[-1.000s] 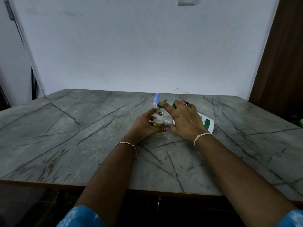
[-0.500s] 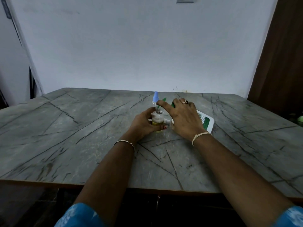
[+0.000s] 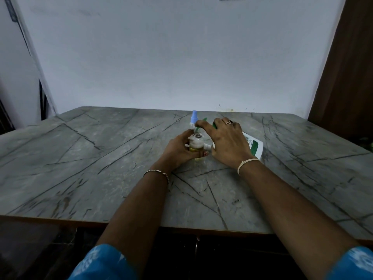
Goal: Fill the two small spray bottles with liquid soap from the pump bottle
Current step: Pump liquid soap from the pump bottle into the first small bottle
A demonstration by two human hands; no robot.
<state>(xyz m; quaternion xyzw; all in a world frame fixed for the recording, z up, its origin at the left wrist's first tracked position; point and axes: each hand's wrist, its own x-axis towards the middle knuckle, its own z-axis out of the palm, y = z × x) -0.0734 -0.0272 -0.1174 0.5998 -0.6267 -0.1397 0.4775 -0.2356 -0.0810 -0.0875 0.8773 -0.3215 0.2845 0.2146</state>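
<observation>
The small clear plastic spray bottle (image 3: 196,142) stands upright near the middle of the table. Its threaded neck is open and a little yellowish liquid is in its lower part. Your left hand (image 3: 177,151) grips it from the left, with fingers and thumb curled round the body. Just behind it stands the second small spray bottle (image 3: 194,118) with a light blue spray top on it; its body is mostly hidden. To the right, the white pump bottle with a green label (image 3: 253,144) leans strongly toward the open neck. Its green pump head (image 3: 204,119) shows beside your forefinger, just above that neck. Your right hand (image 3: 228,142) lies over the upper part of the pump bottle and holds it, fingers curved on top, thumb lower, forefinger stretched to the pump head. A small white part (image 3: 206,146) shows between your two hands; what it is, I cannot tell. You wear a dark ring (image 3: 229,122) on the right hand, a pale thread band (image 3: 247,162) on the right wrist, a thin metal bracelet (image 3: 156,172) on the left wrist, and blue patterned sleeves (image 3: 103,263). Everything rests on the grey marble-look table with dark veins (image 3: 90,158), which stands against a white wall (image 3: 181,57); a brown panel (image 3: 347,77) is at the right.
</observation>
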